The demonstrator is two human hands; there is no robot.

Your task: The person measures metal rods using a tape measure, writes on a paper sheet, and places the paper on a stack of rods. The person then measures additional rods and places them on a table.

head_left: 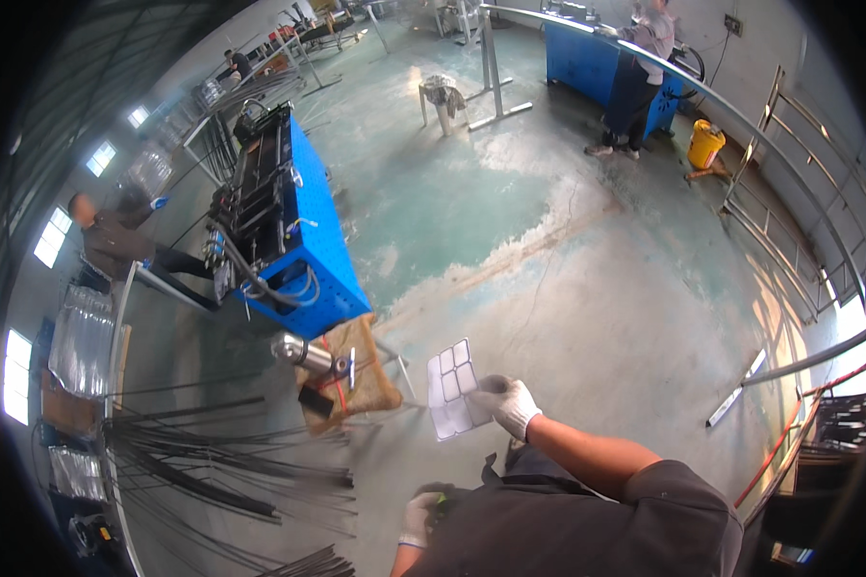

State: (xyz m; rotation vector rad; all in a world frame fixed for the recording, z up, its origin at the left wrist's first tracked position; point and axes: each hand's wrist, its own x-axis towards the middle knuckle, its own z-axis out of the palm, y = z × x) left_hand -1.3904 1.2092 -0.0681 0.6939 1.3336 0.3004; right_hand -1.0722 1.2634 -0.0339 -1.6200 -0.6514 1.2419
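Observation:
My right hand (512, 405), in a white glove with a dark palm, is closed on the edge of a white sheet (450, 387). Dark outlines of several rounded boxes in a grid are drawn on the sheet, which is held out in front of me above the floor. Down by my body at the lower edge, my left hand (420, 520) wears the same kind of glove. Its fingers look curled around something dark with a yellow-green patch, too small and partly hidden to name.
Ahead on the left stands a long blue machine (318, 231); a cloth-covered stool (361, 375) with a metal cylinder is nearer. Dark rods (192, 462) jut out at lower left. One person (115, 236) is beside the machine, another (635, 77) by a blue bench. A yellow bucket (705, 144) stands right.

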